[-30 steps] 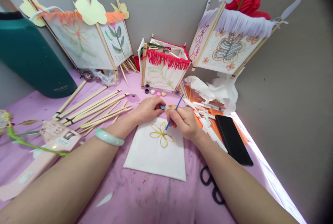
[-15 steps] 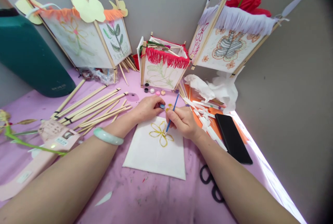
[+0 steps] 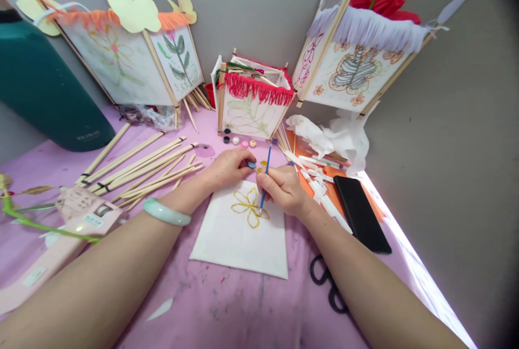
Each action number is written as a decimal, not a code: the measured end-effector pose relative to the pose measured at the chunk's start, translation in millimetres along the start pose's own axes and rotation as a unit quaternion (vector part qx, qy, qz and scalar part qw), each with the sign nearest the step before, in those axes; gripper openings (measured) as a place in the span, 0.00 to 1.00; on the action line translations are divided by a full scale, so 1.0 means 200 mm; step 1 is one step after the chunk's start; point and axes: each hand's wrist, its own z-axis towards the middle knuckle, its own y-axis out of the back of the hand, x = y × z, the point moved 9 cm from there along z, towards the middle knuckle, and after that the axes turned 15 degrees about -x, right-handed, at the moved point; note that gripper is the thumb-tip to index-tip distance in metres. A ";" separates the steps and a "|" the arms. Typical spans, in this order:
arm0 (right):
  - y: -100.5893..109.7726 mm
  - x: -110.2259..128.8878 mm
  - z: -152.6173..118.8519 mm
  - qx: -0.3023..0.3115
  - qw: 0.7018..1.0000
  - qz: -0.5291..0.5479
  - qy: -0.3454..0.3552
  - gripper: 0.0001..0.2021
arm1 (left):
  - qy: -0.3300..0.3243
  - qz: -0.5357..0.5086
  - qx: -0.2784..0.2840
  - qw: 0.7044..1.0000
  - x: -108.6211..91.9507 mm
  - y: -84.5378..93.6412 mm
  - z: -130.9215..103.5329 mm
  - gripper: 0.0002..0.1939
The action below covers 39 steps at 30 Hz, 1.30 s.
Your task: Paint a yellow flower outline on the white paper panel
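Note:
My right hand (image 3: 286,189) is closed around a blue-handled paintbrush (image 3: 268,159), its tip down on a white fabric-like panel (image 3: 239,246). The tip rests by the lower right petal of a yellow flower outline (image 3: 248,206). Above the panel's upper edge, my left hand (image 3: 227,169) pinches a small blue paint pot (image 3: 252,165) between thumb and fingers. A pale green bangle (image 3: 167,212) circles my left wrist. Yellow paint (image 3: 261,169) shows between the hands, partly hidden by the right one. Several small paint pots (image 3: 245,144) stand behind.
Bundled wooden sticks (image 3: 146,168) lie left, near a pink tool (image 3: 68,230) and a green bottle (image 3: 48,89). Painted lanterns (image 3: 251,114) stand at the back. On the right are a black phone (image 3: 362,214), paper scraps (image 3: 324,198) and black-handled scissors (image 3: 332,282).
The brush tip has moved slightly right and down along the petal, and the handle stands more upright. My left hand keeps its hold on the paint pot.

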 end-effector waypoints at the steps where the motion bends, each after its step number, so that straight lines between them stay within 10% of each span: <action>1: 0.00 0.00 0.00 0.001 1.000 -0.002 0.001 0.17 | 0.002 0.000 0.000 1.000 0.00 0.00 0.00 0.10; 39: -0.01 0.01 0.00 0.008 0.998 -0.034 0.049 0.16 | 0.005 0.005 0.008 1.000 0.01 -0.01 0.00 0.13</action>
